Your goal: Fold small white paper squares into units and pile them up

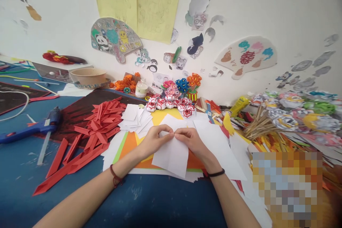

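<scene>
A creased sheet of white paper (171,158) is held up in front of me, its lower part hanging over a stack of orange paper (128,155). My left hand (157,137) pinches it near the middle, thumb and index finger closed. Right beside those fingertips, my right hand (191,142) pinches the same sheet, so the two thumbs almost meet. Beneath the orange lie green and white sheets. Small white paper squares (136,119) lie to the left of the sheet, and larger white sheets (216,146) spread to the right.
Folded red paper strips (98,121) are heaped on the left, near a blue glue gun (50,123). Red-and-white paper flowers (171,104) line the back. Bundled sticks (260,124) and paper roses (291,110) crowd the right. A bowl (89,77) stands back left.
</scene>
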{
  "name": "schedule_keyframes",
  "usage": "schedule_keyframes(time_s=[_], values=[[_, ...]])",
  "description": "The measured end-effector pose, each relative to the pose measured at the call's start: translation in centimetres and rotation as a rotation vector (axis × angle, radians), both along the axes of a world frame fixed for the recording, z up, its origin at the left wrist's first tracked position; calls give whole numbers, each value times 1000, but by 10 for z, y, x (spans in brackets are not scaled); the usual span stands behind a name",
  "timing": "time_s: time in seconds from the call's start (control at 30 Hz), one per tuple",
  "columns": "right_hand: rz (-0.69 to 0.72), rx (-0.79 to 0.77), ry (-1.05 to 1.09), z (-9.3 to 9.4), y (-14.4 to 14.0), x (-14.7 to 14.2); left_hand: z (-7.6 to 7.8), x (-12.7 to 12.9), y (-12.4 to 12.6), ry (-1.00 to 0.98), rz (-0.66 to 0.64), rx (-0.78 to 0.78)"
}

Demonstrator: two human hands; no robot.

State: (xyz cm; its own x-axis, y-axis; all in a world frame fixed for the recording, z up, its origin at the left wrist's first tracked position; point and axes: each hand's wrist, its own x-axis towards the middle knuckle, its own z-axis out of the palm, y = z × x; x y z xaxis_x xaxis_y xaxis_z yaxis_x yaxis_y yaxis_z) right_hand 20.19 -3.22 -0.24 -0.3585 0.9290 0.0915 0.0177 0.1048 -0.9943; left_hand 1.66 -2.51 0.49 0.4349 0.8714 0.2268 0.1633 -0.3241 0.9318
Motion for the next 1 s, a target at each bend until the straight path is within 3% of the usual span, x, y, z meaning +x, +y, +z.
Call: schedule_keyframes(time_s=[0.3, 0.5, 0.8, 1.0], values=[[-29, 11, 22, 0, -1, -3, -1, 1, 2, -51, 33, -17], [-79, 44, -82, 2, 3, 5, -8, -3, 15, -1, 55, -55], [-281, 23, -200, -27, 20, 13, -36, -4, 34, 143, 279, -27], [-377, 77, -262, -35, 23, 10, -40, -5, 33, 152, 328, -37]])
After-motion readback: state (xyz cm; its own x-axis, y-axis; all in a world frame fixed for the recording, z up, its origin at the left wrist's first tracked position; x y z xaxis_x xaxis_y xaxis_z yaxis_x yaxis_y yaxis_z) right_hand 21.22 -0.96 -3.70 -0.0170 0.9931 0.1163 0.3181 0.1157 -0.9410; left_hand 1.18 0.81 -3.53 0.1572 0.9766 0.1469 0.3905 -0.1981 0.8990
